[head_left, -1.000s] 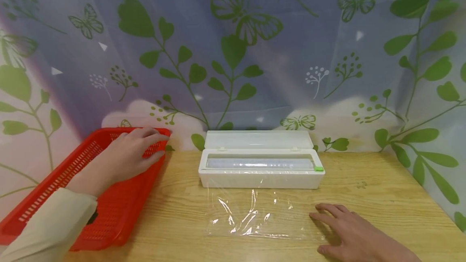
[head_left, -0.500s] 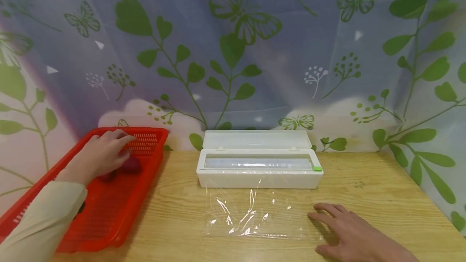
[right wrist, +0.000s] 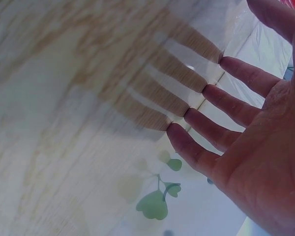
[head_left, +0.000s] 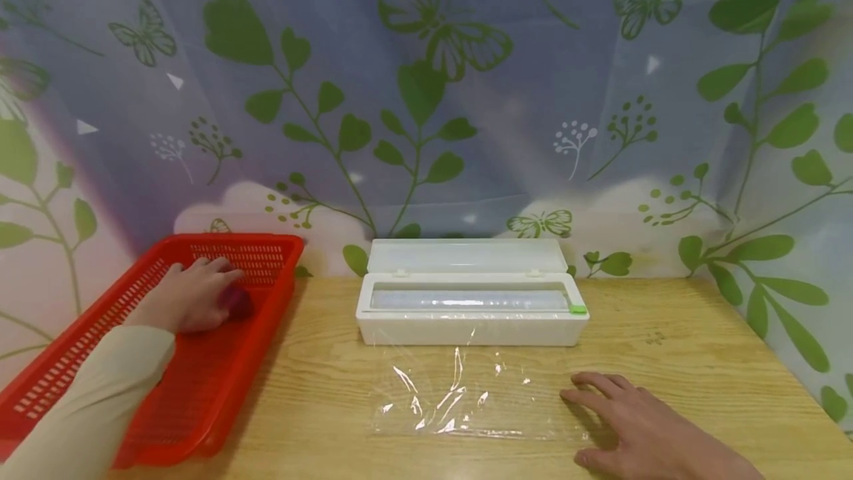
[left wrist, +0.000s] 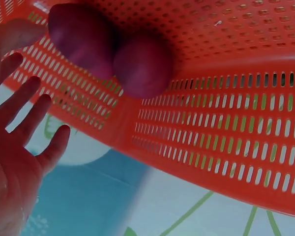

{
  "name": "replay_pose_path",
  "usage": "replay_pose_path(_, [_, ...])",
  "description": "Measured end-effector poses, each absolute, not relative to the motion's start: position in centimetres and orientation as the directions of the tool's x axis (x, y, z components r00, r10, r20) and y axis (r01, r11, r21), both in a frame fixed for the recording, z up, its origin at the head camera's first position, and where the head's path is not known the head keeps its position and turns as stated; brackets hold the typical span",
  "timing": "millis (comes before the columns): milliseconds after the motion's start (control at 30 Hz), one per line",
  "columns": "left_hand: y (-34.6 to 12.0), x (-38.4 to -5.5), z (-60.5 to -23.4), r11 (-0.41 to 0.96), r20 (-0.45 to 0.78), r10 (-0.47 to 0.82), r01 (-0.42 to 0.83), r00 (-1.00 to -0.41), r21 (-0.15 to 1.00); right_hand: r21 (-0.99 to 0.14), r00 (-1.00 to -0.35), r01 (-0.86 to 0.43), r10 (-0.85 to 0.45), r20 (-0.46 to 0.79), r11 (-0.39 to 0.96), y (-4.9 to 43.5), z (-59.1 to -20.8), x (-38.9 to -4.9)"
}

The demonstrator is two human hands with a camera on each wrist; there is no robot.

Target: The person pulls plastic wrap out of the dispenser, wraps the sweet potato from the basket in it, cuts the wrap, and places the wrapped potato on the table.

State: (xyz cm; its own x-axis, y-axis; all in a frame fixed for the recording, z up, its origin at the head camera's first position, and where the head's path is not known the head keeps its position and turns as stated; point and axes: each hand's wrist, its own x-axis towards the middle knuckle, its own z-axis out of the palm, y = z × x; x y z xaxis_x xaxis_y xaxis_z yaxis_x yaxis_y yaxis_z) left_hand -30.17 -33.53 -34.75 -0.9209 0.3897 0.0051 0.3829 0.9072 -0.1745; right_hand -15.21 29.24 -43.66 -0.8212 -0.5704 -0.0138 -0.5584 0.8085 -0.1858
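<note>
My left hand (head_left: 183,296) reaches down into the red plastic basket (head_left: 193,398) on the left, beside a purple-red rounded thing (head_left: 237,303). In the left wrist view its fingers are spread and look apart from two such smooth things, one longer (left wrist: 83,39) and one rounder (left wrist: 143,65), which lie side by side in the basket; their kind is unclear. On the table my right hand (head_left: 643,424) rests with fingertips down, by the right edge of a clear sheet of cling film (head_left: 460,398). This film comes out of a white dispenser box (head_left: 469,330) with its lid up.
A film roll (head_left: 460,301) lies inside the box, and a green slider (head_left: 577,310) sits at its right end. The wooden table (head_left: 666,347) meets a curtain (head_left: 493,124) printed with leaves and butterflies at the back.
My left hand has moved left and lower into the basket, from near its right rim, toward the purple-red things. The right hand and the film stay put.
</note>
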Motion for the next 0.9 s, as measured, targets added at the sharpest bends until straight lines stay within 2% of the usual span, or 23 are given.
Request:
replay_pose_path(167, [-34.2,-30.3,-36.5,0.891,0.012,0.410,0.397,-0.912,-0.219,-0.186,-0.820,-0.560,-0.572,-0.008,0.807,29.1,-43.6,-15.1])
replay_pose_path(533, [-35.6,-30.3,-38.4,0.826,0.175,0.513,0.427,-0.841,-0.367,-0.177,-0.821,-0.564,-0.571,0.010,0.807,28.9,-43.4,-15.2])
replay_pose_path(700, [-35.5,-30.2,-37.6,0.848,0.147,0.485,0.423,-0.862,-0.319,-0.176,-0.816,-0.572,-0.578,0.023,0.801,29.0,-43.4,-15.2])
replay_pose_path(900, [-34.4,-30.1,-35.2,0.901,0.087,0.418,0.400,-0.904,-0.167,-0.197,-0.825,-0.551,-0.565,-0.013,0.811,29.2,-43.4,-15.0])
